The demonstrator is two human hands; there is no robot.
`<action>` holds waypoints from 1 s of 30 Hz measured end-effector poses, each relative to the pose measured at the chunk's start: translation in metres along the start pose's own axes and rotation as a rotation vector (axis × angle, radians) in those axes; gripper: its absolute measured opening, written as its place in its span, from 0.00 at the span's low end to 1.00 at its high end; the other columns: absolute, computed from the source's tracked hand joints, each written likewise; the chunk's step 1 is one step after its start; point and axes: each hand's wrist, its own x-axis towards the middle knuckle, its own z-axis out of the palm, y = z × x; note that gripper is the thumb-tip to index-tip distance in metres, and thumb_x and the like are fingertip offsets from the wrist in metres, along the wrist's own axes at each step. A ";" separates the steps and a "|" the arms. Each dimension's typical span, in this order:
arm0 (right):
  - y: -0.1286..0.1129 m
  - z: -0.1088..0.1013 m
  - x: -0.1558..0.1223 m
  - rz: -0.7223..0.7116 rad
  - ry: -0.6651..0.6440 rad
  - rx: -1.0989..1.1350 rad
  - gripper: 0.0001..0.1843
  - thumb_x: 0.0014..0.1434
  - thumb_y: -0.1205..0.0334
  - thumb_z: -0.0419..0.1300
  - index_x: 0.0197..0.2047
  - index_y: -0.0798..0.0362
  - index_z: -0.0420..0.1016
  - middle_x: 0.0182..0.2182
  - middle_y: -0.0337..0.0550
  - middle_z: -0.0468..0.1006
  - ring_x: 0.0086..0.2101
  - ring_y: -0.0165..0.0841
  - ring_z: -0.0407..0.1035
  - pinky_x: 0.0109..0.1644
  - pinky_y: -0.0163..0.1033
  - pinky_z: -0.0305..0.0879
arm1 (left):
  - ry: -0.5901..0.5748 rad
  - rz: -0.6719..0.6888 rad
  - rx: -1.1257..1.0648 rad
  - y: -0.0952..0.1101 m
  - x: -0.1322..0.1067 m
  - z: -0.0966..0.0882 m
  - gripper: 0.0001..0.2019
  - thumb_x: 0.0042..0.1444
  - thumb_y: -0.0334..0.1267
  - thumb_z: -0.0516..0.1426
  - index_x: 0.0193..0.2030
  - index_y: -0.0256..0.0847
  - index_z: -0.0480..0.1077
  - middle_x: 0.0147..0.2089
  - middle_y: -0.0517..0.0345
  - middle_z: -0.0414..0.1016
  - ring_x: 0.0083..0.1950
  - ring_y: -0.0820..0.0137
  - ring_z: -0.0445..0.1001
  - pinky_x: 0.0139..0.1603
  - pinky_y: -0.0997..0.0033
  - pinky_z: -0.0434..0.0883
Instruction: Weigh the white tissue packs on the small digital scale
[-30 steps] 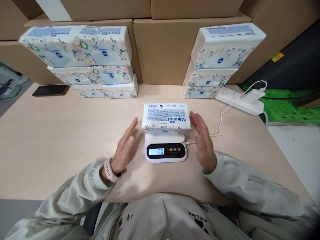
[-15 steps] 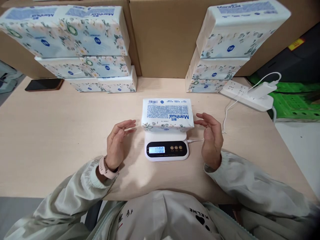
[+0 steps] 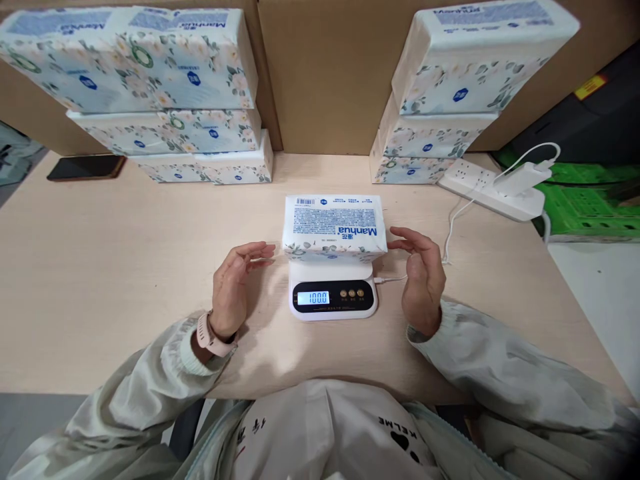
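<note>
A white and blue tissue pack (image 3: 334, 227), marked Manhua, lies on the white digital kitchen scale (image 3: 333, 297) at mid-table. The scale's lit display reads 100.0, and the pack covers most of its platform. To the pack's left, my left hand (image 3: 234, 283) is open with fingers extended and a small gap to the pack. On the other side, my right hand (image 3: 423, 277) is open too, its fingertips very near the pack's right edge; whether they touch it I cannot tell. Nothing is held in either hand.
Stacked tissue packs stand at the back left (image 3: 200, 80) and back right (image 3: 457, 80), before a cardboard panel (image 3: 330, 80). A phone (image 3: 86, 168) lies far left. A power strip (image 3: 493, 190) sits at the right, and a white cable (image 3: 449, 233) runs to the scale.
My left hand has moved very slightly toward the pack. The pack, the scale and its reading stay the same.
</note>
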 end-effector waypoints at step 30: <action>-0.001 -0.001 0.002 -0.014 -0.015 -0.013 0.20 0.75 0.48 0.52 0.59 0.45 0.81 0.50 0.46 0.83 0.46 0.40 0.77 0.53 0.50 0.75 | -0.030 0.012 0.010 -0.001 -0.001 -0.001 0.20 0.70 0.54 0.60 0.50 0.39 0.84 0.49 0.45 0.85 0.51 0.62 0.83 0.55 0.62 0.79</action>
